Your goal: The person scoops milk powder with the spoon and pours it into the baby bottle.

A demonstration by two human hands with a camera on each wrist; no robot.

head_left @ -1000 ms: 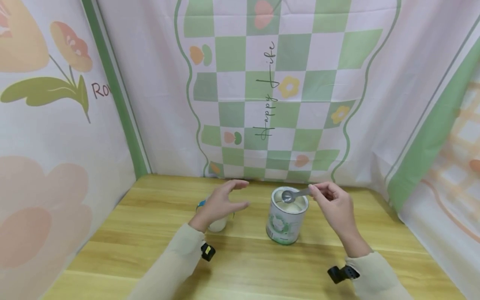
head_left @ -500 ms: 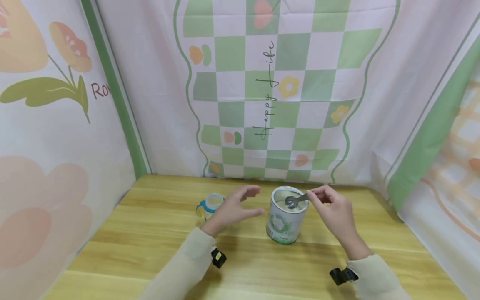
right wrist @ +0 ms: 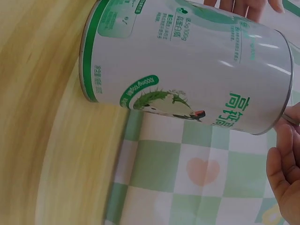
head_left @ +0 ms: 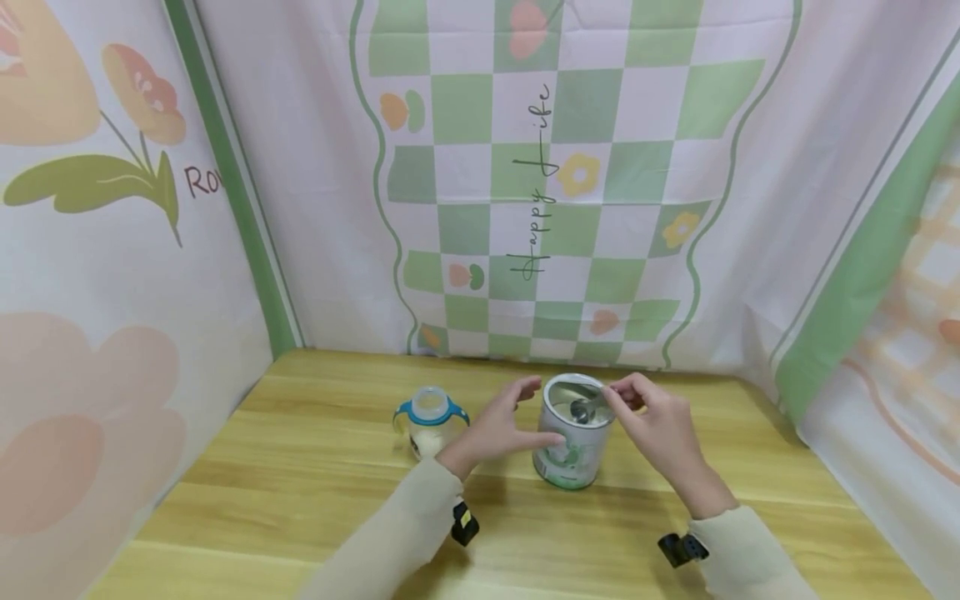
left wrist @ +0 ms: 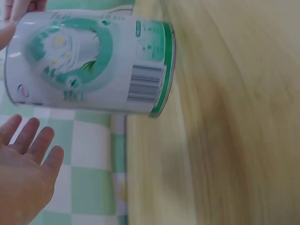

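Your right hand pinches the metal scoop inside the open powder can, your open-fingered left hand alongside; the lidded baby bottle left of the can waits untouched.

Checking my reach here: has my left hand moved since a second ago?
Yes. The left hand has moved right, away from the bottle and up to the can, fingers spread beside it.
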